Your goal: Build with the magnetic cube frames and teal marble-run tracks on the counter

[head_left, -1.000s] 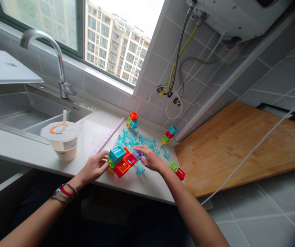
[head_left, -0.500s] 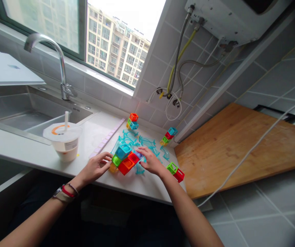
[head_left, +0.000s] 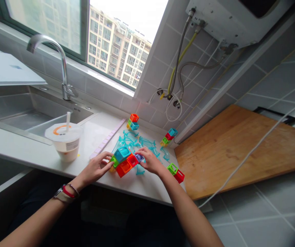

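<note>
A joined cluster of hollow cube blocks (head_left: 123,167) in blue, green, orange and red sits near the counter's front edge. My left hand (head_left: 97,167) has its fingers closed on the green block (head_left: 114,162) at the cluster's left side. At the right end, my right hand (head_left: 148,160) grips a purple block (head_left: 139,157) between thumb and fingers, up against the red block (head_left: 132,160). Behind lie several clear teal track pieces (head_left: 130,138), partly covered by the cluster and my right hand.
Small block stacks stand at the back (head_left: 133,122) and right (head_left: 168,137). A green and red block pair (head_left: 176,172) lies right. On the left are a lidded drink cup (head_left: 66,144), a pale purple strip (head_left: 108,138) and the sink (head_left: 16,106). A wooden board (head_left: 240,151) leans right.
The block cluster has turned and tilted slightly between my hands. The purple block shows more clearly in my right hand. My left fingers have shifted a little onto the green block.
</note>
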### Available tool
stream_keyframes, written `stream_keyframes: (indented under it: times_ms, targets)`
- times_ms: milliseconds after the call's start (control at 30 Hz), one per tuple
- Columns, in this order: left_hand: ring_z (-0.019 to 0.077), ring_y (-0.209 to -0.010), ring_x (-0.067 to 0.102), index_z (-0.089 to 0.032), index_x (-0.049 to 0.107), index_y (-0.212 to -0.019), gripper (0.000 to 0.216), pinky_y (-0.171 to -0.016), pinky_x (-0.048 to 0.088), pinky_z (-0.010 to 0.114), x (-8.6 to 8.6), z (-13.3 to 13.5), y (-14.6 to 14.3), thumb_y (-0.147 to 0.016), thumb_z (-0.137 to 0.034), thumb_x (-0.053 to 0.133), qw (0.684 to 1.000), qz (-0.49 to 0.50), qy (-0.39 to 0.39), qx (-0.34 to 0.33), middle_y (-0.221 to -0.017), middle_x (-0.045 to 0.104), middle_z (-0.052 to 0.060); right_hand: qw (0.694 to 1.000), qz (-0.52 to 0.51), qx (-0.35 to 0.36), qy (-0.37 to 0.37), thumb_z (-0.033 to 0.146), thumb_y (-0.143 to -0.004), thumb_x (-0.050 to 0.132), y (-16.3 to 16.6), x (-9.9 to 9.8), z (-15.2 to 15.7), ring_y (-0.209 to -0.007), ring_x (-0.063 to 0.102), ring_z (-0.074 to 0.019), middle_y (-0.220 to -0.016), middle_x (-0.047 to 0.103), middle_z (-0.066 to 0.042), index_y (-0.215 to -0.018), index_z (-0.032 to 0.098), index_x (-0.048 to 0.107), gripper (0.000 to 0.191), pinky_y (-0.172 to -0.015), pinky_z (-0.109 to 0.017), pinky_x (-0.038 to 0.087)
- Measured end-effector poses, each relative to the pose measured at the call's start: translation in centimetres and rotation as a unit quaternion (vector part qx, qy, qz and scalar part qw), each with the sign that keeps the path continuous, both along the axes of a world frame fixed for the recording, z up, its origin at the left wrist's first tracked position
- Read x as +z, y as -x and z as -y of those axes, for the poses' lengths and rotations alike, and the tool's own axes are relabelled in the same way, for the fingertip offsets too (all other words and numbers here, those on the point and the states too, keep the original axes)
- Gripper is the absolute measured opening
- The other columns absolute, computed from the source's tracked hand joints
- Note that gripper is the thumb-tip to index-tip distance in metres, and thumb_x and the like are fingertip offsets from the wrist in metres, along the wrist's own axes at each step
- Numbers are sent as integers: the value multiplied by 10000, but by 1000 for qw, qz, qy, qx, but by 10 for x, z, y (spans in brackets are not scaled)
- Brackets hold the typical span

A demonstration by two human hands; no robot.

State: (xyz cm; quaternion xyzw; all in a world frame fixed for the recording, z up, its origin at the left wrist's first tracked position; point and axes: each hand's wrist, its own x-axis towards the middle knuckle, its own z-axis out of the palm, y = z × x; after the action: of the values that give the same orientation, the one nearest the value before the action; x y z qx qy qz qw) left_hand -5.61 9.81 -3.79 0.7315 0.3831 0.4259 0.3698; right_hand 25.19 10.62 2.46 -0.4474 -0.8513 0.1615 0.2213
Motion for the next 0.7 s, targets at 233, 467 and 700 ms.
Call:
stream_keyframes:
  times_ms: [233, 467, 700]
  targets:
    - [215, -737, 742, -209, 655, -1055, 273, -677, 582, 275, 0, -3, 1, -969, -443, 541, 999, 4, 16, 29, -806, 781, 27, 999, -6, 34, 36, 94, -735, 769, 4, 20, 14, -1117, 655, -240, -1193, 677, -58, -1207, 249, 669, 507, -1015, -399, 522]
    - [233, -828, 780, -217, 651, -1029, 263, -725, 577, 268, 1, -6, 2, -972, -434, 512, 999, 1, 13, 32, -926, 788, 39, 992, -60, 1, 110, 233, -743, 844, 3, 18, 21, -1013, 697, -209, -1156, 709, -54, -1181, 225, 678, 468, -875, -347, 570]
    - [230, -748, 781, -218, 659, -994, 252, -617, 561, 247, 7, -1, 0, -955, -438, 543, 998, 8, 10, 56, -797, 770, 17, 995, 5, -103, 8, 322, -759, 833, -8, 19, 29, -924, 671, -222, -1041, 690, -62, -1093, 215, 686, 381, -839, -361, 544]
